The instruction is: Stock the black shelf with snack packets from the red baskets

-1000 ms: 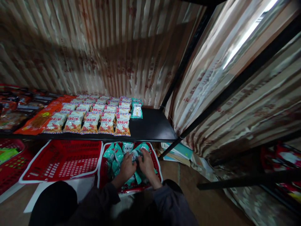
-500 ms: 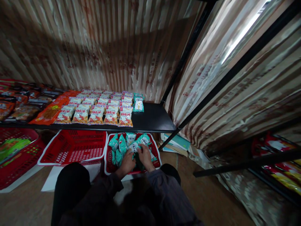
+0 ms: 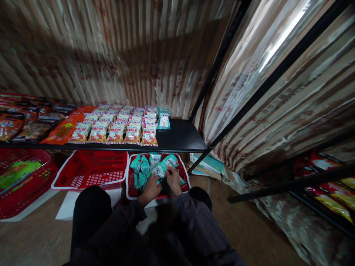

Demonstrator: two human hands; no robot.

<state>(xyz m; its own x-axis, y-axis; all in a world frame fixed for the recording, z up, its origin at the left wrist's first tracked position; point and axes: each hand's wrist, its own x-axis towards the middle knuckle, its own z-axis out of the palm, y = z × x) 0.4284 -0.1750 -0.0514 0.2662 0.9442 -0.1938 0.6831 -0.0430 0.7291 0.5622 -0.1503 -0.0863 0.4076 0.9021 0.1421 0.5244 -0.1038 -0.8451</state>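
Observation:
Several teal snack bags [image 3: 145,167] lie in a red basket with a white rim [image 3: 128,184] below the shelf. My left hand [image 3: 152,188] is closed on the lower left edge of one teal bag with white print [image 3: 159,170]. On the basket's right side, my right hand [image 3: 173,180] has its fingers bent at the right end of that same bag; whether they grip it is hard to make out. One more teal bag [image 3: 164,120] stands on the black shelf [image 3: 181,137], beside rows of white and orange snack bags [image 3: 115,132].
A red basket [image 3: 101,170] with nothing visible in it sits to the left, and another [image 3: 41,181] holds green packs. Slanted black posts [image 3: 249,99] rise on the right. Books [image 3: 208,165] lie behind the basket. My knees flank it.
The view has shifted slightly. The printed teal bag between my hands shows more fully, lifted a little, and my right hand's fingers are lower beside it.

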